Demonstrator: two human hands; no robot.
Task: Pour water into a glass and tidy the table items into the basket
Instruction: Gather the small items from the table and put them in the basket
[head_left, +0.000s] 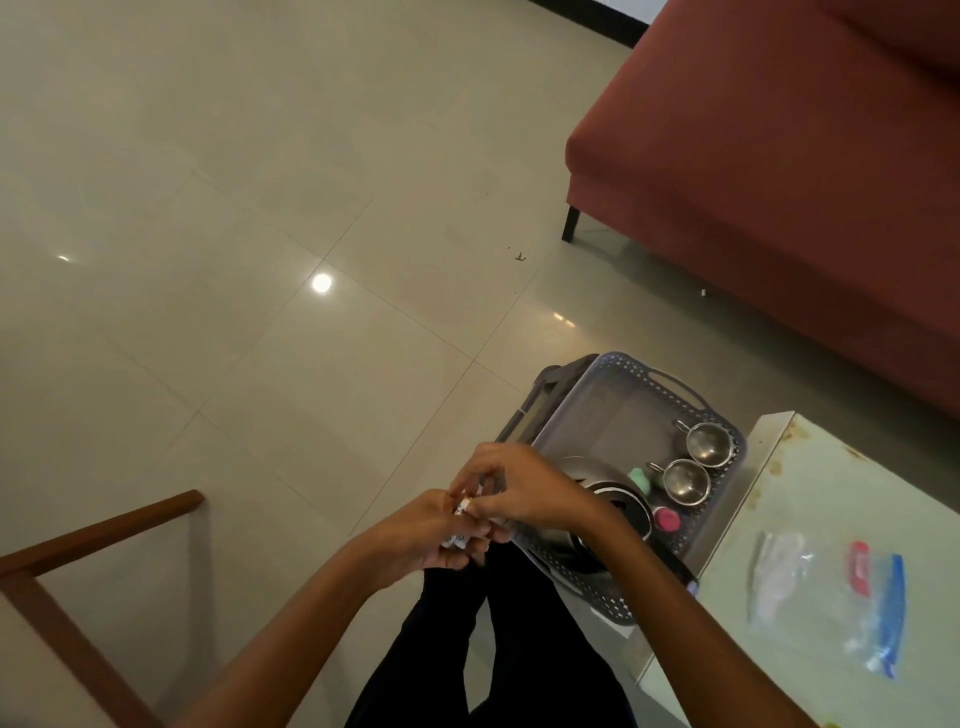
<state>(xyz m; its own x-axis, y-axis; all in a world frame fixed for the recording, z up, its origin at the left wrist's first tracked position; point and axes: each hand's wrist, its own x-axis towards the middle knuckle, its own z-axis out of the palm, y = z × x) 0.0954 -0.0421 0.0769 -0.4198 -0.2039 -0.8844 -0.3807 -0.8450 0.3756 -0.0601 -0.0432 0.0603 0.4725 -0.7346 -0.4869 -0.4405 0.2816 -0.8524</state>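
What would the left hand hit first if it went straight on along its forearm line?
The right hand, which touches the left hand: both pinch the same small white item. Past that the line reaches the grey basket, though depth is unclear from one view.

The left hand (431, 538) and right hand (524, 488) pinch a small white item (464, 506) beside the basket (621, 361). Two metal cups (685, 480) sit inside; a bag (831, 587) lies on the surface (810, 493).

Open tiled floor (260, 208) spans the left and centre. In the grey basket (618, 357), the far half is bare; two steel cups (705, 442) line its right wall and a steel pot (623, 501) fills the near end. A red sofa (779, 182) blocks the upper right.
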